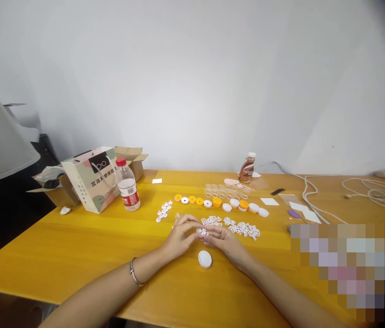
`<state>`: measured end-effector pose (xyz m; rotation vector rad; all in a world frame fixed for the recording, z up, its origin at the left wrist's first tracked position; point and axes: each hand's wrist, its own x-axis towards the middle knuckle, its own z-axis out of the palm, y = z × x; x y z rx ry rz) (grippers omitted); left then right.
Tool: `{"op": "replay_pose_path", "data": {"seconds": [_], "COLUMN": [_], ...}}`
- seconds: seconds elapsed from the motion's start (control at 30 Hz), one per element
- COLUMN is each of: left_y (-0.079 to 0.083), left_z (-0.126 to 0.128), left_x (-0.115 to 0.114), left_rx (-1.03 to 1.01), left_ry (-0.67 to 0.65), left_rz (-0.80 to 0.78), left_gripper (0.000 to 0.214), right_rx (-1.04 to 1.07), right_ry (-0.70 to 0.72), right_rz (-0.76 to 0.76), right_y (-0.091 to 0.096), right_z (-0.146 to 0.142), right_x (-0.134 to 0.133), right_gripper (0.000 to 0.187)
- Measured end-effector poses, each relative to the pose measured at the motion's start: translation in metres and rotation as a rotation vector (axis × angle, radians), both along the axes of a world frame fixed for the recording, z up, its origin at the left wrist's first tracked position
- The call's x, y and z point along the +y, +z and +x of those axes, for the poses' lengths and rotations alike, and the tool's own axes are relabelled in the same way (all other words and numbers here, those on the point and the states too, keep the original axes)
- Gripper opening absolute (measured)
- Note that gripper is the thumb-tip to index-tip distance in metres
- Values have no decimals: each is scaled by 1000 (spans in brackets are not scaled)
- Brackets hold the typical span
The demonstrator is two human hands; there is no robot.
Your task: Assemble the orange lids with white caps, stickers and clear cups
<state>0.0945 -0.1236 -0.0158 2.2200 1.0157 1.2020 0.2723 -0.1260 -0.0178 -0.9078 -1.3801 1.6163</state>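
Both my hands rest on the yellow table [76, 255] and meet at a small white perforated piece [202, 231]. My left hand [178, 237], with a bracelet at the wrist, pinches that piece with curled fingers. My right hand [224, 241] holds the same piece from the other side, fingers together. A round white cap [205, 259] lies on the table just in front of my hands. A spread of several small white perforated pieces [240, 227] lies right behind my right hand. A smaller cluster of white bits [163, 211] lies to the left.
A row of orange and white caps [219, 202] and clear cups [223, 190] stands farther back. A water bottle [127, 184], a paper bag [89, 180] and cardboard boxes [134, 159] sit at the left. A brown drink bottle [247, 167], paper cards [269, 201] and white cables [366, 189] are at the right.
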Motion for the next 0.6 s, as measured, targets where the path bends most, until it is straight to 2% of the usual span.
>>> {"op": "replay_pose_path", "data": {"seconds": [0.33, 0.6], "left_y": [3, 0], "left_z": [0, 2], "left_x": [-3, -5], "left_rx": [68, 94], "left_ry": [37, 79], "left_rz": [16, 86], "left_gripper": [20, 19], "right_rx": [6, -25], "right_ry": [-13, -14], "right_rz": [41, 66], "right_y": [-1, -1], "right_z": [-1, -1], "right_x": [1, 2], "right_gripper": [37, 35]}}
